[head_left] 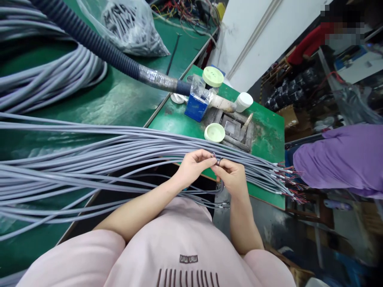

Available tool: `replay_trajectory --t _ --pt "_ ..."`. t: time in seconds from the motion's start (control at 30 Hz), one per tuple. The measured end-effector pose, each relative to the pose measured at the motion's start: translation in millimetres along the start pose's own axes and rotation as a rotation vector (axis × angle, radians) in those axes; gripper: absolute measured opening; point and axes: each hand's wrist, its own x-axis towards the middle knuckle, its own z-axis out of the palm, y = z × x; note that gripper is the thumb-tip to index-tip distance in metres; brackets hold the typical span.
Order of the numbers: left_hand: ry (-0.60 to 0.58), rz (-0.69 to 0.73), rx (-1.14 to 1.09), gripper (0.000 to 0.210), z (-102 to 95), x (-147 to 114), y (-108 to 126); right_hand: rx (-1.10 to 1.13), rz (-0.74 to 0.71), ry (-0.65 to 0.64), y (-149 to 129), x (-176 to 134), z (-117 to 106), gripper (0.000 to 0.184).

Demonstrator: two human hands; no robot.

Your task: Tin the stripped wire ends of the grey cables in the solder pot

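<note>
Both my hands meet over the front edge of the green bench, fingertips close together. My left hand (pixel 196 165) pinches the thin dark wires (pixel 214 156) at the stripped end of a grey cable (pixel 220 186). My right hand (pixel 232 175) is closed on the same wire end, thumb against forefinger; the cable hangs below its fingers. Beneath and beyond my hands runs a wide bundle of grey cables (pixel 134 147). Its stripped ends, with reddish and dark wires (pixel 295 181), stick out past the bench's right edge. Exactly which strands each hand grips is too small to see.
Behind the bundle stand a square solder pot (pixel 231 127), a pale green tub (pixel 214 132), a white cup (pixel 244 101) and a blue box (pixel 196 107) on a dark corrugated hose (pixel 98 42). Coiled cables (pixel 60 79) lie left. A person in purple (pixel 341 159) is at right.
</note>
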Motion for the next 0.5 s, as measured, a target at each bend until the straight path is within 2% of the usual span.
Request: replay_trajectory --t 0.2,0.5 --pt "0.023 -0.031 -0.033 0.028 -3.0 2.4 -5.2 0.039 0.011 0.005 3.5 -0.4 1.0 0.023" --pt "0.028 -0.042 -0.044 0.023 -4.0 1.0 -6.3 0.063 0.01 0.016 2.0 -0.9 3.4 0.02"
